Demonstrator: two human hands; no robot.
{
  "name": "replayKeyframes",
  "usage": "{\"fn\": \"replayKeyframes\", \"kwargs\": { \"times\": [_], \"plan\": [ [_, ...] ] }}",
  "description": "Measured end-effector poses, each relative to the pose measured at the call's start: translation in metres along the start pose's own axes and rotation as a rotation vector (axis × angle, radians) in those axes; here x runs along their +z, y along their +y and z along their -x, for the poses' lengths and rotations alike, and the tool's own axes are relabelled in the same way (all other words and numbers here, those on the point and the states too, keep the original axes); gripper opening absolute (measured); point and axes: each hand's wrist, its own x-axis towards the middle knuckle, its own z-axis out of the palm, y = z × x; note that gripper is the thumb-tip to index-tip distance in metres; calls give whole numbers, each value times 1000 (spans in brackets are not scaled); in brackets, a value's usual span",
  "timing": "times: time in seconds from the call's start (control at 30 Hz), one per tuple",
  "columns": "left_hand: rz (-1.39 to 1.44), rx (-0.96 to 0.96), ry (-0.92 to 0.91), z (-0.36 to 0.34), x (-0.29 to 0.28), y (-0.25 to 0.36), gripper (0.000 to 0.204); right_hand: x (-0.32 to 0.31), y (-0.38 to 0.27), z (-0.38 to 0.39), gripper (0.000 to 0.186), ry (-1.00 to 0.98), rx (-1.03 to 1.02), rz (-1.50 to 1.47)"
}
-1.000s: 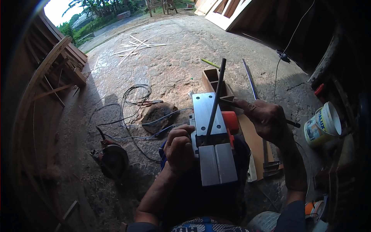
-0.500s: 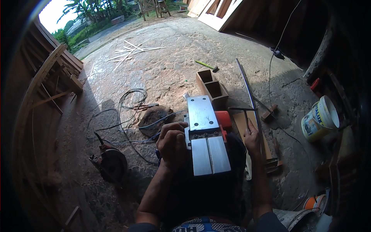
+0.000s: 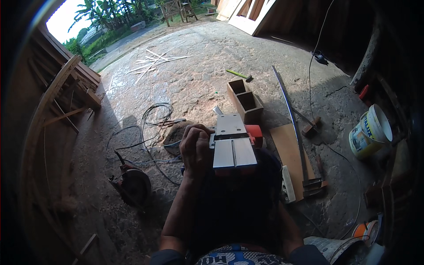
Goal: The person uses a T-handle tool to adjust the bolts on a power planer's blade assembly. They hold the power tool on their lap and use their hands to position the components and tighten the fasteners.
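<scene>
Head view. I locate the electric hand planer with flat silver-grey metal plates and a red-orange side housing (image 3: 235,152) at the centre of the frame. It lies sole upward over the dark-clothed lap (image 3: 234,198), with the dark slot between its two plates exposed. The left hand (image 3: 194,148) is at its left side: fingers curled, grip closed on the planer's left edge. The right forearm (image 3: 289,227) enters at the lower right and runs into shadow beside the lap. The right hand is hidden there, so I cannot tell whether that grip holds anything. The open-topped brown wooden box with two compartments (image 3: 253,116) stands just beyond the planer, above centre; the flat tan board (image 3: 282,139) lies on the floor right of centre.

Step in hand, as I judge it: steadying and angling the inverted planer for attention at the slot. The next move calls for a firm left grip, with fingers clear of the slot, and the right hand brought to the planer's free side.

Difference from half a second earlier: the right hand, then visible right of centre with a dark T-shaped tool, has dropped from sight, the tool with it. The planer appears higher and more tilted, its plates foreshortened and paler.
</scene>
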Motion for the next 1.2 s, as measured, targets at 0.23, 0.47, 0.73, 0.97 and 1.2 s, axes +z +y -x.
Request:
{"fn": "replayKeyframes", "kwargs": {
  "times": [0.23, 0.47, 0.73, 0.97, 1.2],
  "plan": [
    [-105, 39, -76, -5, -5, 1, 24, -1, -1, -33, 39, 38, -115, -98],
    [-189, 10, -60, -6, -15, 7, 27, -43, -153, -31, 33, 174, -401, -199],
    [-130, -49, -89, -9, -3, -1, 28, -38, -314, 58, 22, 156, -695, -238],
    [-127, -57, -74, -8, -3, -2, 27, -17, -313, 39, 20, 167, -797, -154],
    [-123, -40, -66, -7, -3, 0, 27, -22, -322, 45, 38, 60, -792, -195]
  ]
}}
